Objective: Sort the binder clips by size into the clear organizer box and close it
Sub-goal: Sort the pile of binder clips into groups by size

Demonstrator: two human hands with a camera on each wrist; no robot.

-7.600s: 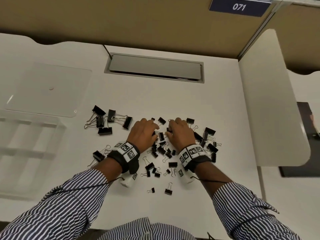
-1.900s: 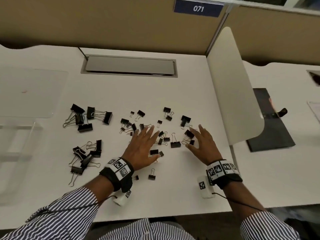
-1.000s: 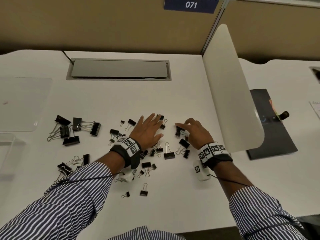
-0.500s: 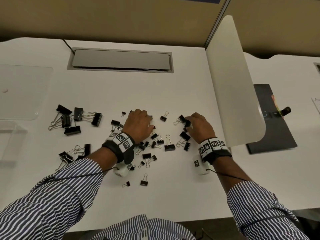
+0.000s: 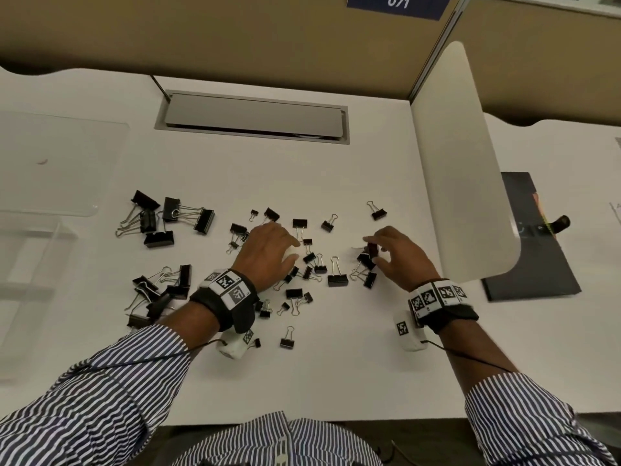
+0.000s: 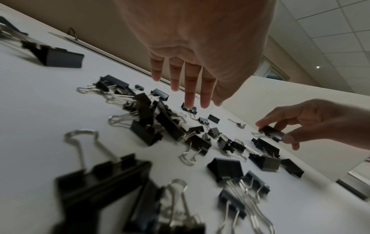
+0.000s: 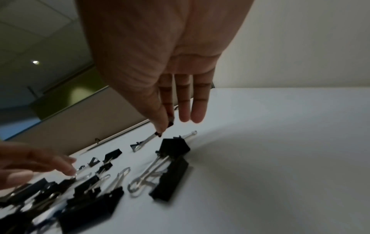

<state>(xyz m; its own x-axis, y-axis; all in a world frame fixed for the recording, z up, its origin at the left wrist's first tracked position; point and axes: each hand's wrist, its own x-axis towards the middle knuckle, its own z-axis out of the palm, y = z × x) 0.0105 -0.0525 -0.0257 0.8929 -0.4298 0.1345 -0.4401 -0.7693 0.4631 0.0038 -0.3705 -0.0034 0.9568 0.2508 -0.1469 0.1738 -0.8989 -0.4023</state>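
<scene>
My right hand (image 5: 400, 255) pinches a medium binder clip (image 5: 372, 249) to pull it from the scatter; left hand (image 5: 268, 253) flat, fingers straight, spreading small clips; organizer box (image 5: 30, 264) waits far left, lid off.

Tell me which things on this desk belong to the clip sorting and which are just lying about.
Part of the job:
- loose binder clips
- large binder clips
- binder clip pinched by the right hand
- clear organizer box
- clear lid
- left hand

Lying about:
- grey cable hatch
- dark folder
- desk divider
</scene>
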